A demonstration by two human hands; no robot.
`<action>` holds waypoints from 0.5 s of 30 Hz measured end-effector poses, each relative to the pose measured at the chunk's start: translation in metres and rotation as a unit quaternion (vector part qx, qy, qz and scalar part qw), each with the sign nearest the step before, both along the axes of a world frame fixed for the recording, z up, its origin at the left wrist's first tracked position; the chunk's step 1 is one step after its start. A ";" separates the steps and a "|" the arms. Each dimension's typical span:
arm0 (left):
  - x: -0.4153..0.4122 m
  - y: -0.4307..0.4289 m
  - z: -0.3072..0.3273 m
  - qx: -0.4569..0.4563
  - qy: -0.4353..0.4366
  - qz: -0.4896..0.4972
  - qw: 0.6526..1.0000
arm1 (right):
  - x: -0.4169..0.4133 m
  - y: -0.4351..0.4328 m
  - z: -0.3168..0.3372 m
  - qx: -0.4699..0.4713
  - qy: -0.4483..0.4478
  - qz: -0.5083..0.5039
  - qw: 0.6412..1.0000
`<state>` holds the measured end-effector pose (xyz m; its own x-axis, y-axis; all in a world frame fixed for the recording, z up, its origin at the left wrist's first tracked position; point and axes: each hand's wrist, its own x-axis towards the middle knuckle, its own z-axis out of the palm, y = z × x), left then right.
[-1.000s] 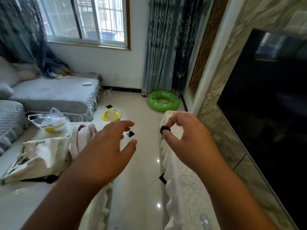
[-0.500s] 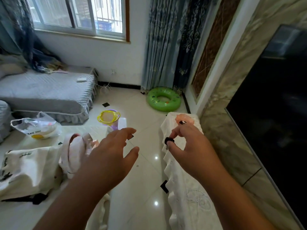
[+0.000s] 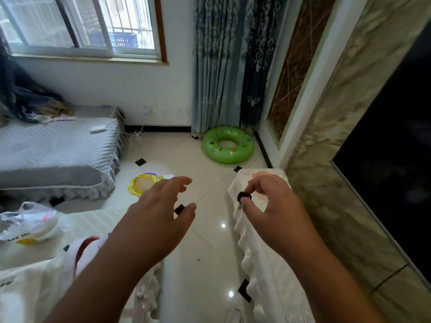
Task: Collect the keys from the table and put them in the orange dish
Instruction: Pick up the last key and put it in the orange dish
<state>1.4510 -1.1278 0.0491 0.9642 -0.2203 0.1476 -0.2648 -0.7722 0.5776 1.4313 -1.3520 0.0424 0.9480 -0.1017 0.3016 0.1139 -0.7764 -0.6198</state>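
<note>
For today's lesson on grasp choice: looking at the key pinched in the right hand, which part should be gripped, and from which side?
Grip the black head of the key, coming from above, as the right hand does, thumb and forefinger on its flat faces. The head is broad and thick; the thin metal blade hangs below and offers little purchase.

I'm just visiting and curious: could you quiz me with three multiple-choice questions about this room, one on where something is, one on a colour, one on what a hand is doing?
1. Where does the swim ring lie?
A. on the sofa
B. on the floor by the curtain
C. on the windowsill

2. What colour is the swim ring?
A. green
B. red
C. blue

3. What is the right hand doing?
A. resting flat on the cloth
B. pinching a black-headed key
C. gripping the curtain

Answers: 1 B, it sits on the tiles at the foot of the curtain. 2 A, it is bright green. 3 B, the fingertips pinch the key above the white cloth; the left hand is open, holding nothing.
</note>
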 end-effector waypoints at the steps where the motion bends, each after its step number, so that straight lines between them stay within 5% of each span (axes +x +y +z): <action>1: 0.017 -0.003 -0.002 0.000 -0.001 0.002 1.000 | 0.018 -0.005 -0.005 0.004 0.003 0.000 1.000; 15: 0.237 -0.064 0.002 0.030 -0.026 0.060 0.997 | 0.285 -0.055 -0.004 -0.029 0.004 0.110 0.993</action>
